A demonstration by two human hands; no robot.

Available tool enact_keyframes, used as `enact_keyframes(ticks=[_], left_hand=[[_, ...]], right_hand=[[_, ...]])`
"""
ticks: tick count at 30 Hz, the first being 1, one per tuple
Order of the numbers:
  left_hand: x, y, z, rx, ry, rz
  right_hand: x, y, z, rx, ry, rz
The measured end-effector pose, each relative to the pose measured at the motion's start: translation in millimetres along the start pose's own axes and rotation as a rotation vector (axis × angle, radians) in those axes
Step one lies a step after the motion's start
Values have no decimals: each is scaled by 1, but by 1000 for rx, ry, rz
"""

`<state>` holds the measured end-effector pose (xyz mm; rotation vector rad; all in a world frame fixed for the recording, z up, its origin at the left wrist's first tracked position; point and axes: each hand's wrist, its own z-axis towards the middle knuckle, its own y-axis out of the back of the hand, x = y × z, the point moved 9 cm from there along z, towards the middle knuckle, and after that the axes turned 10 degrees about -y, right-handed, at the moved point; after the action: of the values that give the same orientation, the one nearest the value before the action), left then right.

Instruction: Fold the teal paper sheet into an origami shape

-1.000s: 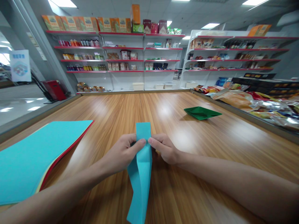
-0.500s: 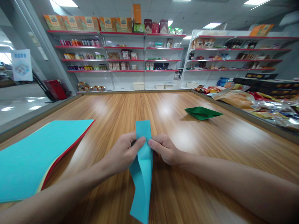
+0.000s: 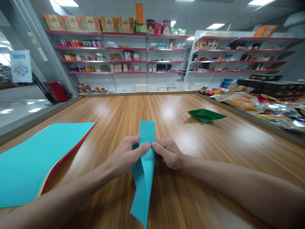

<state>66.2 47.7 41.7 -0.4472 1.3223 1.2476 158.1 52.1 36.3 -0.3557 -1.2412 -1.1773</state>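
A long strip of folded light-blue paper (image 3: 147,130) is held above the wooden table, its far end pressed flat and its near end spreading apart into layers. My left hand (image 3: 130,156) pinches it from the left, thumb on top and fingers behind. From the right, my right hand (image 3: 170,154) grips the edge, its thumb tip almost touching the left thumb. The fingers beneath the paper are hidden. Farther off to the right rests a folded green paper boat (image 3: 206,115).
A stack of coloured paper sheets (image 3: 52,149), blue on top with cream and red below, lies at the left of the wooden table (image 3: 114,109). Packaged snacks (image 3: 245,101) line the right side. Stocked shelves (image 3: 127,47) stand beyond the far edge.
The paper's near end has swung a little left, and its far end has shifted slightly away and right. My left thumb has slid slightly right across it. Both hands keep their grip.
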Motion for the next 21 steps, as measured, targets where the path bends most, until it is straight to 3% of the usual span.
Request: enact_keyframes(ticks=[3, 9, 14, 21], left_hand=[[5, 1, 0, -7, 35, -16], [-8, 9, -1, -96, -92, 79], [-13, 9, -2, -108, -132, 141], [-19, 8, -3, -122, -198, 248]], right_hand=[[-8, -1, 1, 19, -63, 54], [-8, -17, 1, 199, -57, -21], [-6, -20, 0, 252, -64, 24], [-10, -10, 1, 114, -55, 1]])
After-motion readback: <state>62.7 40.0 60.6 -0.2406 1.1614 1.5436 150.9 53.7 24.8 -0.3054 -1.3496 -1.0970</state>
